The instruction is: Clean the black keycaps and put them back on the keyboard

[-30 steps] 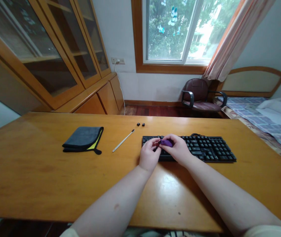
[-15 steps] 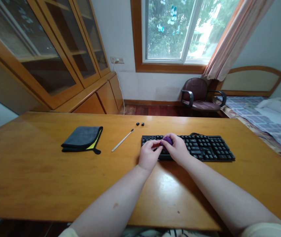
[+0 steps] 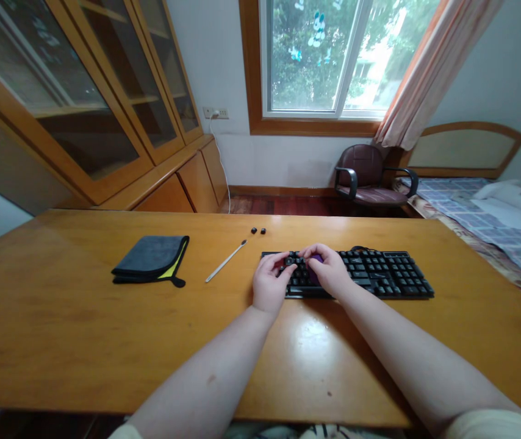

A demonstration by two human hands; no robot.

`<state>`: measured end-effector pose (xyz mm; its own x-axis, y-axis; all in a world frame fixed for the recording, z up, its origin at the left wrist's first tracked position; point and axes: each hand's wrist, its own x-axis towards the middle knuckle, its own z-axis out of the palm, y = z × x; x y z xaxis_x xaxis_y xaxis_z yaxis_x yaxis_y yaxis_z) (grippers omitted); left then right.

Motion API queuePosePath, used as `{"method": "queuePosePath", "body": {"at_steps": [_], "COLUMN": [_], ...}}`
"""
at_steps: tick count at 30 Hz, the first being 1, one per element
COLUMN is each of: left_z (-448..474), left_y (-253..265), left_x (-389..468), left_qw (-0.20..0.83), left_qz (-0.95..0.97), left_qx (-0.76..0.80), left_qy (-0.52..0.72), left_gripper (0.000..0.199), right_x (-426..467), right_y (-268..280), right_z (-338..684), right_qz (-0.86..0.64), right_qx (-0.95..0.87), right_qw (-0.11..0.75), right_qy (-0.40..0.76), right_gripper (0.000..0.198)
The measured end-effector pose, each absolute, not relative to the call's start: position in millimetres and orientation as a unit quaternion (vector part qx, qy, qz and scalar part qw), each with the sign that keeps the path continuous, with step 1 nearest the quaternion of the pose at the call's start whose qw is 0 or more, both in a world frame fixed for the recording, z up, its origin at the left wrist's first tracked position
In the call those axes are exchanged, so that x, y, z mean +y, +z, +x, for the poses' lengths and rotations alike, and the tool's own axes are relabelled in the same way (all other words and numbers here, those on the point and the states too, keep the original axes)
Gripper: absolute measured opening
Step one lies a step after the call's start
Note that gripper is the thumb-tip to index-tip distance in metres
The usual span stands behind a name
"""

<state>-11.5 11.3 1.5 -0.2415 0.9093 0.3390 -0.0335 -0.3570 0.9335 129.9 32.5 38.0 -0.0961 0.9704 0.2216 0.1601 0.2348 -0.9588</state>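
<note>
A black keyboard (image 3: 379, 274) lies across the table in front of me. Over its left end, my left hand (image 3: 270, 283) has thumb and fingers apart with nothing visible between them. My right hand (image 3: 329, 268) is closed on a purple putty-like lump (image 3: 314, 268), just above the keys and right of the left hand. Fingers hide part of the lump, so I cannot tell whether it touches the keys. Beyond the keyboard sit two small black keycaps (image 3: 258, 231).
Left of the keyboard lies a thin white stick with a dark head, like a toothbrush (image 3: 224, 262). A folded grey cloth (image 3: 150, 256) with black edging and yellow lining is farther left. Past the wooden table (image 3: 82, 329) stand a chair (image 3: 363, 171) and a glass-doored cabinet (image 3: 169, 152).
My hands have drawn apart: the left fingers have come off the purple lump and spread, moving slightly left. The lump stays in my right hand, a little lower.
</note>
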Motion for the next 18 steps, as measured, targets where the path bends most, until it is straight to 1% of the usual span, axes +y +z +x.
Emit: {"method": "queuePosePath", "body": {"at_steps": [3, 8, 13, 15, 18], "left_z": [-13, -14, -15, -14, -11], "left_y": [0, -1, 7, 10, 10], "left_x": [12, 10, 4, 3, 0], "left_qw": [0.346, 0.337, 0.261, 0.237, 0.226], "left_qz": [0.511, 0.529, 0.575, 0.596, 0.627], "left_qx": [0.452, 0.479, 0.521, 0.531, 0.534], "left_qy": [0.644, 0.614, 0.574, 0.554, 0.52], "left_gripper": [0.022, 0.024, 0.022, 0.026, 0.037], "right_x": [26, 16, 13, 14, 23], "right_y": [42, 45, 41, 40, 39], "right_z": [129, 121, 116, 117, 124], "right_qz": [-0.469, -0.463, -0.477, -0.482, -0.501], "right_qx": [-0.669, -0.709, -0.7, -0.705, -0.715], "right_qw": [0.443, 0.422, 0.432, 0.434, 0.421], "right_qy": [0.369, 0.325, 0.311, 0.288, 0.246], "right_gripper": [0.013, 0.025, 0.018, 0.017, 0.019]}}
